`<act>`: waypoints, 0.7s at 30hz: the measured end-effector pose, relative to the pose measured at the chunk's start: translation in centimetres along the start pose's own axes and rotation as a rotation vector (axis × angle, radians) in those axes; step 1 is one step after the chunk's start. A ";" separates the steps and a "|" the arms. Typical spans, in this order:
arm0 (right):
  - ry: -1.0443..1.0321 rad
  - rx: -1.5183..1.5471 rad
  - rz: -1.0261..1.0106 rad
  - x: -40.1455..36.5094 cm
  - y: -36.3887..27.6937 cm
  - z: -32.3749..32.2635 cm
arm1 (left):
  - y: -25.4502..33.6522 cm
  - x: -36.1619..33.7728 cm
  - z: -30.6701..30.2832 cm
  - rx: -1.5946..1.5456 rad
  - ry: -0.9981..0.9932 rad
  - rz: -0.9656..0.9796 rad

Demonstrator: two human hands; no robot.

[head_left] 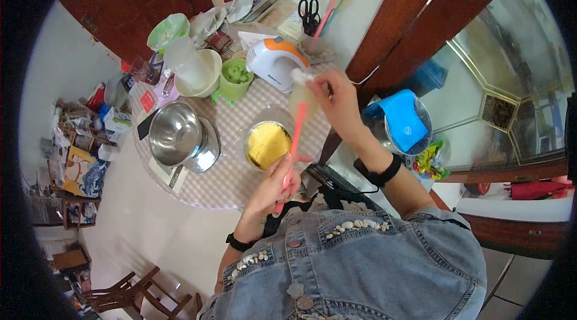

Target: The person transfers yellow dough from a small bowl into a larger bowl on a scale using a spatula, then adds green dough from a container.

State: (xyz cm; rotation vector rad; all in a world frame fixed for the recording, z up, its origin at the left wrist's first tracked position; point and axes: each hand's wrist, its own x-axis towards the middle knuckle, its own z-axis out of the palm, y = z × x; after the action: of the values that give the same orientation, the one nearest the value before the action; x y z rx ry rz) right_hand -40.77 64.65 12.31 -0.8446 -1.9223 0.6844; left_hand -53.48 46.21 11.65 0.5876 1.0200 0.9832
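Observation:
My left hand (275, 186) is wrapped round the pink handle of a spatula (296, 134), which slants up and away over the table. Its pale, see-through yellowish head is at the top end. There the fingers of my right hand (338, 100) pinch together on a small white crumpled piece (300, 76) at the head's tip; I cannot tell what it is made of. Just left of the spatula, a clear bowl (245, 140) holds a smooth yellow mixture (266, 144). An orange and white hand mixer (276, 63) stands behind the spatula head.
On the checked tablecloth (210, 191), a steel bowl (174, 134) rests on a kitchen scale (207, 155). Toward the back stand a green cup (235, 82), a white pitcher (185, 64) and a holder (317, 49) with scissors. A blue mitt (404, 121) lies at the right.

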 end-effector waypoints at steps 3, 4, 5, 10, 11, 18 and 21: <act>0.127 0.099 0.166 1.4 3.1 -0.6 | -0.2 -0.2 -0.3 0.055 0.023 0.016; 0.166 0.005 0.123 1.7 3.2 -1.0 | -0.2 -0.3 -0.5 0.091 0.021 0.046; 0.158 0.011 0.119 1.4 3.0 -1.0 | -0.4 -0.2 -0.7 0.087 0.030 0.049; -0.091 0.056 -0.094 -2.8 -4.0 -1.3 | -0.8 0.7 -1.1 0.108 0.381 0.230; -0.181 0.115 -0.209 -3.9 -4.6 -0.2 | -1.0 0.8 -1.1 0.108 0.384 0.232; -0.361 0.022 -0.284 -4.3 -5.7 2.4 | -1.1 0.2 -0.2 0.086 0.420 0.351; -0.241 -0.002 -0.315 -2.8 -6.2 2.5 | -0.6 -0.6 0.1 0.155 0.477 0.395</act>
State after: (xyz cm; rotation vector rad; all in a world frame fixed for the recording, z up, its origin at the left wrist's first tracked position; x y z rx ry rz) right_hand -43.77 58.37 14.33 -0.4585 -2.2096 0.6117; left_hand -53.27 45.44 11.45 0.7175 1.4442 1.4450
